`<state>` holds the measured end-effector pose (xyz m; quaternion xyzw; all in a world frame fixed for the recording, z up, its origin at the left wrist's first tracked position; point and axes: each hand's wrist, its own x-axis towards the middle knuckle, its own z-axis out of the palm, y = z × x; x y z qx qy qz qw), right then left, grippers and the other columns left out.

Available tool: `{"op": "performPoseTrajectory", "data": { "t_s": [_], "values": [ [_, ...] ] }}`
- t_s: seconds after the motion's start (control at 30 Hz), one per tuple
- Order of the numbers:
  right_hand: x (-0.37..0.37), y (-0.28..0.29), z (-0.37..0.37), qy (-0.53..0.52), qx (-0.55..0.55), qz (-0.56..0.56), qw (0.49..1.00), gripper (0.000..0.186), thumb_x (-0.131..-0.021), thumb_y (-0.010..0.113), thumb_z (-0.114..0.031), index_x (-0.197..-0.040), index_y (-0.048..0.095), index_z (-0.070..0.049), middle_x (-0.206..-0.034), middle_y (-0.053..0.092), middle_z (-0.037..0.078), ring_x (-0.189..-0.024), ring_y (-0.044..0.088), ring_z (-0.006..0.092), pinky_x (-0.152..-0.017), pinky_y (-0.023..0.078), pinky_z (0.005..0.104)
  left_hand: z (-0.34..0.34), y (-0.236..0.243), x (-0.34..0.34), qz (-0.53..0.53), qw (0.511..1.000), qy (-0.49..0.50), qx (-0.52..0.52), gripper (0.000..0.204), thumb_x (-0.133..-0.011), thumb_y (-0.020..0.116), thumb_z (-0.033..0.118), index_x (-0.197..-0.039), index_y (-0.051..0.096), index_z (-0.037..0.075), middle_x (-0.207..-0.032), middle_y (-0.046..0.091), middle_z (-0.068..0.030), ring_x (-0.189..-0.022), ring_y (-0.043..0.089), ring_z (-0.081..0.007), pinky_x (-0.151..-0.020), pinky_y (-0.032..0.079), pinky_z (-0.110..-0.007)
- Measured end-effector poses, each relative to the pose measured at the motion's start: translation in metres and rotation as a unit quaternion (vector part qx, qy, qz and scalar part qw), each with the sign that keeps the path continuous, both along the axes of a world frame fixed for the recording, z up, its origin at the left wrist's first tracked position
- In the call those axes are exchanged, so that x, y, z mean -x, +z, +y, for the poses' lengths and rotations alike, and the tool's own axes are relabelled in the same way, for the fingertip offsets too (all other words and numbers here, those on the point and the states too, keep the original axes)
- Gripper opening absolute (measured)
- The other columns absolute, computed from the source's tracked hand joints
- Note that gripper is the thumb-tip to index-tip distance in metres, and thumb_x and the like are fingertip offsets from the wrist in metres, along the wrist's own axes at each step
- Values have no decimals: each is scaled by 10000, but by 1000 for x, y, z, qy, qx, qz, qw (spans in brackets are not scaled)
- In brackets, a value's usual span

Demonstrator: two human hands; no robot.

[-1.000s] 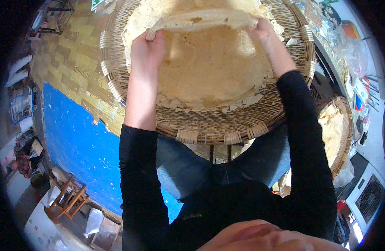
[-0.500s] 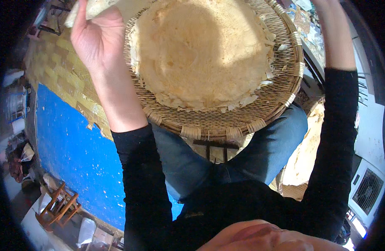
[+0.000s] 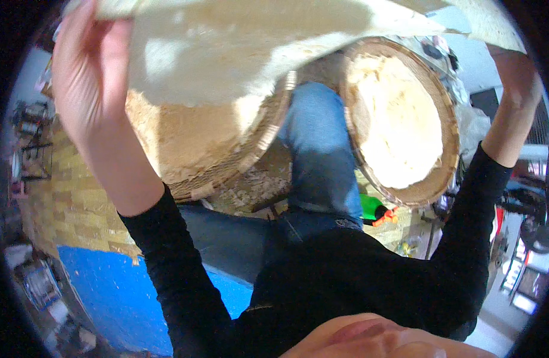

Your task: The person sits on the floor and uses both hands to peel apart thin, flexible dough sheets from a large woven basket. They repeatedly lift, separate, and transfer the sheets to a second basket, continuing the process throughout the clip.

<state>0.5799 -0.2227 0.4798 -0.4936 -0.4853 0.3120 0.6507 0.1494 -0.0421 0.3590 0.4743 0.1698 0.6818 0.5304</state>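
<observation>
Two wicker baskets below us, one thin flatbread sheet raised across our view.
The left basket (image 3: 268, 128) carries a broad flatbread stack (image 3: 197, 137); the right basket (image 3: 449, 137) holds a paler pile (image 3: 400, 125). Above them, we stretch the flatbread sheet (image 3: 226, 56) sideways: our left hand (image 3: 92, 68) keeps a narrow grip on its left edge, our right hand (image 3: 516, 77) holds the other end, fingertips hidden. A green bottle (image 3: 369, 206) sits near the right basket.

Cream sheet (image 3: 197, 65); brown woven baskets (image 3: 417, 195) (one banded with paler bindings (image 3: 266, 139)); black sleeves (image 3: 173, 262); blue jeans (image 3: 322, 149).
</observation>
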Motion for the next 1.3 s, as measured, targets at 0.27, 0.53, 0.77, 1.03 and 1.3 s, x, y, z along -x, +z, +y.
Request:
{"op": "performPoseTrajectory", "data": {
  "t_s": [0.27,0.53,0.77,1.03,1.3],
  "values": [
    [-191,-128,-35,-231,127,22,964,537,-1010,490,-305,-1379,383,70,-1296,536,206,-1202,527,272,-1128,378,440,-13,-20,-250,366,919,-108,-95,191,-926,559,42,-1093,640,-6,-1003,660,-151,-953,644,-244,-827,548,-332],
    [-301,-130,-168,-273,-42,156,948,533,-904,653,-214,-1347,474,22,-1334,539,181,-1231,527,284,-1029,431,395,-40,-32,-418,143,930,-332,69,203,-929,523,26,-1101,615,-29,-969,644,-153,-903,648,-215,-710,554,-297],
    [-244,-340,-260,-435,171,27,884,361,-911,680,-267,-1172,582,-39,-953,655,76,-746,617,163,-631,523,284,-75,-174,-450,413,850,-324,35,514,-813,765,65,-1253,518,-32,-1059,628,-122,-911,642,-184,-711,549,-290],
    [-150,-469,-289,-282,565,100,769,499,-975,551,-446,-776,639,3,-576,618,70,-465,567,139,-416,453,257,-93,-291,-439,773,569,-276,-59,557,-751,762,76,-1220,526,-107,-1161,593,-281,-1084,625,-276,-836,544,-394],
    [-155,-443,-270,-316,483,-353,736,571,-974,462,-516,-1171,634,-9,-1079,699,170,-1052,661,287,-892,510,448,-134,-310,-428,783,456,-174,-385,772,-876,611,525,-1483,359,119,-1558,283,-137,-1445,258,-300,-1170,241,-481]
  ]
}}
